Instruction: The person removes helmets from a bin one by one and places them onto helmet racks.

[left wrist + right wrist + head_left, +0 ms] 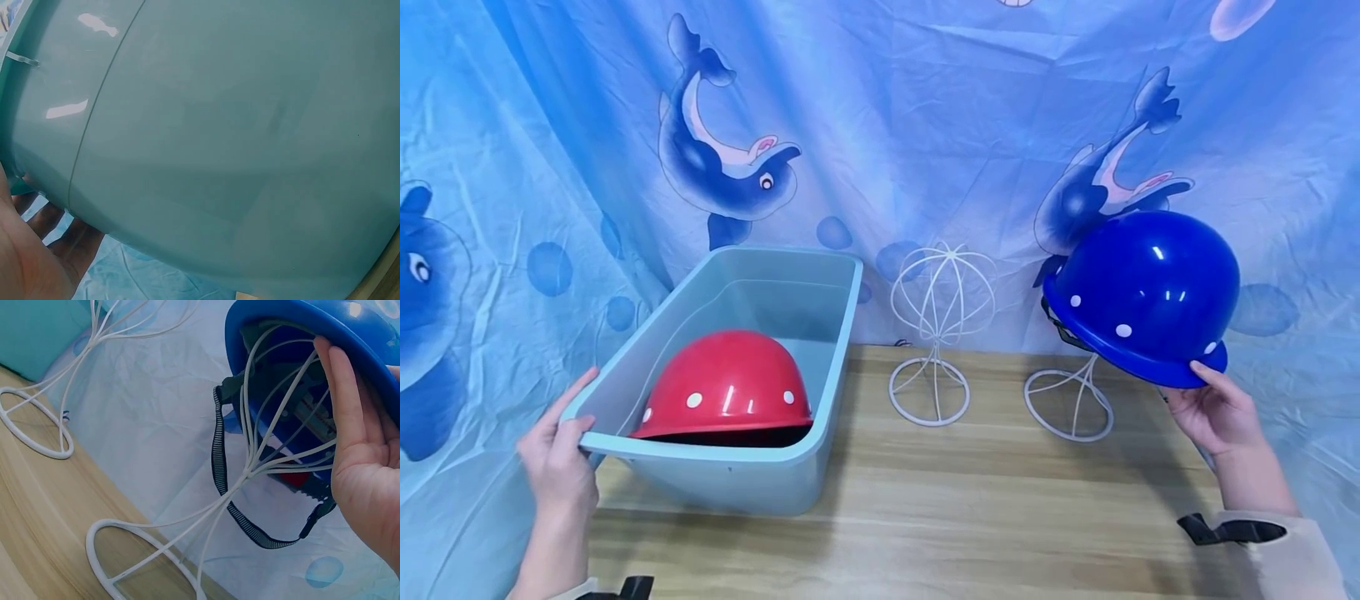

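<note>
Head view: you hold the blue helmet over the right wire stand.
Near the back right corner of the surface, the stand reaches up inside the tilted helmet; your right hand, the nearer, pinches its brim. Your left hand curls round the rim of the bin, red helmet inside.

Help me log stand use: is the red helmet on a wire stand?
No, the red helmet sits inside the light blue bin, and the white wire stand beside the bin is bare.
</note>
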Available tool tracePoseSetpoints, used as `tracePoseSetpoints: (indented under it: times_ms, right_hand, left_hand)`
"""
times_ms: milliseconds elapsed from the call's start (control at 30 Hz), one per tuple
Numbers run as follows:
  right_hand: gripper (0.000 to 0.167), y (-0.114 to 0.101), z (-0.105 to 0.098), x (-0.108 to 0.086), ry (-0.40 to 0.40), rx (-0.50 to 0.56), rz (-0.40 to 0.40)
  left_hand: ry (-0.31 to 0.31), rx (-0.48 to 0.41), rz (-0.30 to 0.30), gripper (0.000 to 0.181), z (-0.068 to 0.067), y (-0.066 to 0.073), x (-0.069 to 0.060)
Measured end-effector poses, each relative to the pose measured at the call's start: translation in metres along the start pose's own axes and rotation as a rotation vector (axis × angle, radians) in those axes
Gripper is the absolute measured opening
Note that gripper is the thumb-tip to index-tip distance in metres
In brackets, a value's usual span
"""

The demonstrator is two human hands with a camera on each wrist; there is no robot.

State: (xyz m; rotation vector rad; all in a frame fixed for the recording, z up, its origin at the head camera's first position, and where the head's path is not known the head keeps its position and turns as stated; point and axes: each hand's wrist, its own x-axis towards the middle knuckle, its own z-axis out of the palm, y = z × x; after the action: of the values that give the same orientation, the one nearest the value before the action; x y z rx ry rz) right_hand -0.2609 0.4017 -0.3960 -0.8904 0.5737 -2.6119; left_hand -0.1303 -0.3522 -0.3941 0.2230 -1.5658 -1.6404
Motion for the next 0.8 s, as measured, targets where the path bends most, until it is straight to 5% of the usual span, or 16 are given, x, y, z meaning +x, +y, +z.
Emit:
tracePoseSetpoints:
  times_ms: [233, 800]
  right_hand:
    - [0.058, 0.0, 0.007, -0.003, 0.036, -0.057, 0.008]
    - [0.06, 0.01, 0.015, 0.001, 0.169, -0.187, -0.123]
  left_hand:
    - [0.008, -0.058, -0.019, 0.044, 0.0, -0.003, 0.0]
    - [0.017, -0.066, -0.03, 0.045, 0.001, -0.001, 0.001]
